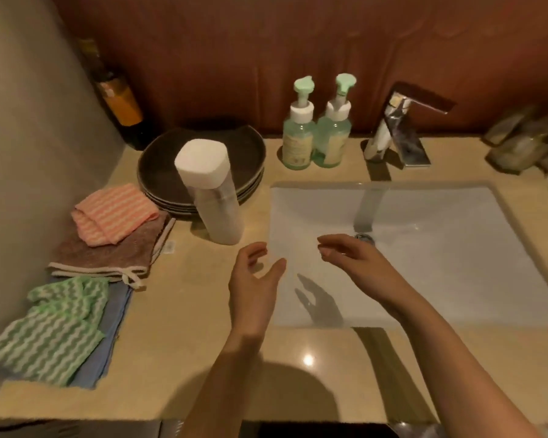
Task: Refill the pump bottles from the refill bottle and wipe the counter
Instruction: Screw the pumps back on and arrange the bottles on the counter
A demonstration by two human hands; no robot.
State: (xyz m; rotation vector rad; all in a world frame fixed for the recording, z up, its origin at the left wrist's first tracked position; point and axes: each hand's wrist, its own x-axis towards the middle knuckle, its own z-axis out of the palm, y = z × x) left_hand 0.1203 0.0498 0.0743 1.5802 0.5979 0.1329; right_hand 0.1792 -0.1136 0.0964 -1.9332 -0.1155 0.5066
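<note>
Beige worktop (178, 311) held everything. Left hand (253, 292) and right hand (351, 257) hovered over the near-left part of the sink (440, 263), fingers loosely curved and apart, holding nothing. Folded cloths (76, 298) lay along the left edge. Capped refill bottle (214, 200) stood by the sink's left rim; two pump bottles (298, 143) stood touching at the back edge.

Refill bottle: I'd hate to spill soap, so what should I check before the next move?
1. Left hand and right hand free: ok, both hold nothing.
2. Refill bottle upright on the counter: ok.
3. Its white cap off: not ok, it is on.
4. Pump heads off the pump bottles: not ok, both on.
5. Cloths at hand for wiping: ok, stacked beside the wall.
6. Refill level: cannot tell.
</note>
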